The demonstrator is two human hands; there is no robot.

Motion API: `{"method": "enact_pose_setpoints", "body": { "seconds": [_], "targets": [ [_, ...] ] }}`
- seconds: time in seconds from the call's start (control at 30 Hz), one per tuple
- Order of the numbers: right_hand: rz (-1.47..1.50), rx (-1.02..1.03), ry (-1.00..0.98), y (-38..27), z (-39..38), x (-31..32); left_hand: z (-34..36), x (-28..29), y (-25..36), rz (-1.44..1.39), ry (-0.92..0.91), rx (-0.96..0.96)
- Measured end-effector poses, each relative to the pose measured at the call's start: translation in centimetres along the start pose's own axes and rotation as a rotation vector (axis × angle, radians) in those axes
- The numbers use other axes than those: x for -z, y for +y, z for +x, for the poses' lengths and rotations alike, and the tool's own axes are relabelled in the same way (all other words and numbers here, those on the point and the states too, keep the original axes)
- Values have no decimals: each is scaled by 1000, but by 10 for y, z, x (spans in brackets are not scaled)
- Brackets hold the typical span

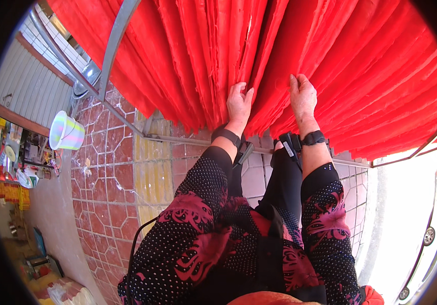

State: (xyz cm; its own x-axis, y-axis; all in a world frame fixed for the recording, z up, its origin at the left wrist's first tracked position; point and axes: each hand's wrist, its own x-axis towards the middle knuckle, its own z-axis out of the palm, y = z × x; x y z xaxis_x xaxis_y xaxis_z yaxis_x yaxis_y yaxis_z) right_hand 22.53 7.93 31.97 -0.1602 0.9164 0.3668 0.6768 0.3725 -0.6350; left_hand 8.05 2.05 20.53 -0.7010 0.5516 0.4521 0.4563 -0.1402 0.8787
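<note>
Many thin red sheets (193,66) hang close together in folds in front of me; whether they are cloth or paper I cannot tell. My left hand (239,105) is at the lower part of the folds, its fingers curled on a sheet edge and its thumb pointing up. A little to the right, my right hand (304,97) pinches the edge of another sheet, fingertips bent against it. Between the two hands a dark gap opens among the folds. Both wrists wear black bands, and my sleeves are black with white dots and pink flowers.
A grey metal frame (118,43) surrounds the sheets, with a low bar (203,143) across the front. Red and yellow paving (107,178) lies below. A pale bucket (66,131) stands left, near a shop front with goods. A white car (434,239) is at the far right.
</note>
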Motion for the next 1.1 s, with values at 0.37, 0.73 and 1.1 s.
{"method": "enact_pose_setpoints", "body": {
  "seconds": [0.37,0.73,1.1],
  "targets": [
    [-127,151,48,-11,0,9,6,-15,-9,-18,-91,-10],
    [-282,781,284,-39,5,4,3,-17,-3,95,-87,-136],
    [-170,230,-54,-33,7,-24,-7,-7,8,143,-272,-220]
  ]
}}
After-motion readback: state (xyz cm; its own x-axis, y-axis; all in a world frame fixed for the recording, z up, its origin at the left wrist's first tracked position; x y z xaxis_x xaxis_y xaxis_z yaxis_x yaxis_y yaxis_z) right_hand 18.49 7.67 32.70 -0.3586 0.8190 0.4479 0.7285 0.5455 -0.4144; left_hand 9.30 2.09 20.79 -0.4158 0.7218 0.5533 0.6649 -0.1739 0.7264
